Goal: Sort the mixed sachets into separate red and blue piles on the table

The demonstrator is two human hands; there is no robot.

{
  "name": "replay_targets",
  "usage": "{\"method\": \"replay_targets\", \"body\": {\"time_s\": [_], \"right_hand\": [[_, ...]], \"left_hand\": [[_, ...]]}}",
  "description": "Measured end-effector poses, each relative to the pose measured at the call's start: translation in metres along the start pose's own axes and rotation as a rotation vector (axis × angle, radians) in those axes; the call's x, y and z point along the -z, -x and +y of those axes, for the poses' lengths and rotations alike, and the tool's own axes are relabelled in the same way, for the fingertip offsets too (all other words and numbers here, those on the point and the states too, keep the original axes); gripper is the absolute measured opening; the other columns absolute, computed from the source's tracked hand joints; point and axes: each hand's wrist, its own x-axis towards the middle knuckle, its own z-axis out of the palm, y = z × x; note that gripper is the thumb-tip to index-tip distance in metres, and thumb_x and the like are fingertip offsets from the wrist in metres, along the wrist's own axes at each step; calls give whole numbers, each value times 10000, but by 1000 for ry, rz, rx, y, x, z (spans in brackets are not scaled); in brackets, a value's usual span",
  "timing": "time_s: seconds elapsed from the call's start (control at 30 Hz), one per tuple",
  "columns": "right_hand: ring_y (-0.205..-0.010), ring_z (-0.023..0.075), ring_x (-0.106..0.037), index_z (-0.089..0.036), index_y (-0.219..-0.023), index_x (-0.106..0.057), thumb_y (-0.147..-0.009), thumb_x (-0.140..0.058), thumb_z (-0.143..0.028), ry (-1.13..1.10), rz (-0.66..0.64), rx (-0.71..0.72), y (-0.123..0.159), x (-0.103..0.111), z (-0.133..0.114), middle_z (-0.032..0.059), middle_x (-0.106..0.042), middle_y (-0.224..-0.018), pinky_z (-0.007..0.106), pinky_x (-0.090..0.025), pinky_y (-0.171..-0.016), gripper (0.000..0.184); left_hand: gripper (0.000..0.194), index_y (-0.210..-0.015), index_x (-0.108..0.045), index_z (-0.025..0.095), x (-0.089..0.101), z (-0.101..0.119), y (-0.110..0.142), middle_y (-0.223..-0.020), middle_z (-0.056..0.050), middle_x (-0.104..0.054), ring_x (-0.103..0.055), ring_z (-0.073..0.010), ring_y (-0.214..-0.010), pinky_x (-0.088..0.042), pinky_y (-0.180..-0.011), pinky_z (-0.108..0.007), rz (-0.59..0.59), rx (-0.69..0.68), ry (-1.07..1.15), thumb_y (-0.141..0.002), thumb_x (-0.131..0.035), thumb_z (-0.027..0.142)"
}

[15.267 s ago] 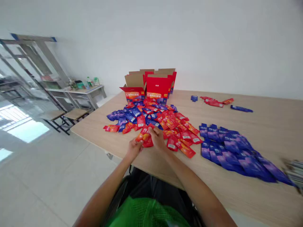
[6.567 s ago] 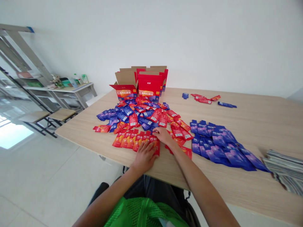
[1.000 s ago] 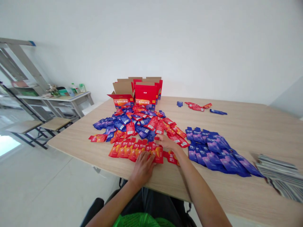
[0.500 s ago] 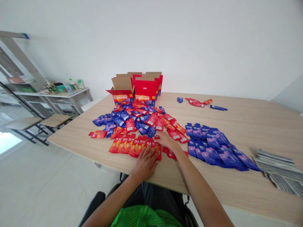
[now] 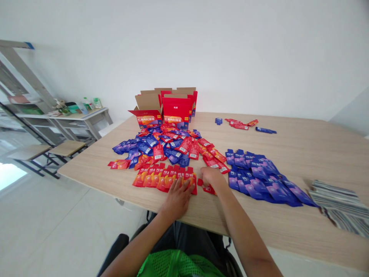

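Note:
My left hand (image 5: 178,199) lies flat with its fingers spread on the right end of an overlapping row of red-orange pouches (image 5: 152,177). Just right of that row, my right hand (image 5: 213,177) has its fingers curled down onto a red pouch (image 5: 210,189) lying flat on the table. The hand and wrist cover part of this pouch. Beyond both hands spreads a loose pile of red and blue pouches (image 5: 173,144). To the right of my right forearm, blue pouches (image 5: 253,184) lie in two overlapping rows.
Open red cartons (image 5: 176,111) stand behind the pile. A few red pouches (image 5: 239,124) and a blue pouch (image 5: 265,130) lie farther back on the wooden table (image 5: 305,146). A striped cloth (image 5: 340,204) is at the right. Stools (image 5: 67,147) stand left.
My right hand has moved right and toward me, from the top of the red row's right end to the separate red pouch. My left hand stays nearly still.

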Motion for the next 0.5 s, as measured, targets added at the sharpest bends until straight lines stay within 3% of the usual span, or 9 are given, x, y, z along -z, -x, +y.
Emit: {"method": "replay_targets", "body": {"time_s": [0.1, 0.2, 0.27, 0.37, 0.5], "right_hand": [[-513, 221, -598, -258, -441, -593, -342, -964, -264, 156, -188, -57, 1, 8, -7, 10, -591, -467, 336, -414, -527, 384], [-544, 186, -580, -253, -574, -705, -570, -869, -328, 70, -301, 5, 10, 33, -12, 2, -654, -558, 307, -405, -552, 180], [-593, 179, -582, -238, -634, -728, -697, -783, -384, -5, -335, 89, 19, 53, -13, -1, -672, -615, 294, -414, -584, 168], [-657, 183, -575, -219, -712, -729, -795, -716, -511, -182, -286, 190, 31, 79, -15, 3, -673, -693, 289, -438, -622, 304], [-706, 185, -556, -211, -799, -708, -831, -689, -644, -456, -174, 212, 34, 84, -36, 10, -657, -746, 292, -459, -647, 434]], "left_hand": [[512, -1489, -532, 277, 1, 0, 0, -1569, -64, -502, -366, -375, -1503, -359, -1207, -653, 1, -4, 14, -980, -536, 225], [510, -1519, -485, 230, 2, -1, 0, -1598, -114, -457, -332, -371, -1528, -352, -1217, -633, 14, -6, 33, -1016, -523, 312], [622, -1568, -395, 179, 2, -2, 1, -1624, -168, -402, -297, -367, -1547, -362, -1219, -602, 48, -23, 57, -1013, -552, 413], [861, -1584, -300, 103, 4, -4, 5, -1578, -226, -441, -356, -365, -1514, -405, -1193, -561, 152, -52, 100, -957, -589, 618], [804, -1428, -465, 121, 9, -6, 11, -1370, -210, -609, -552, -350, -1314, -485, -1089, -540, 328, -52, 178, -936, -491, 757]]}}
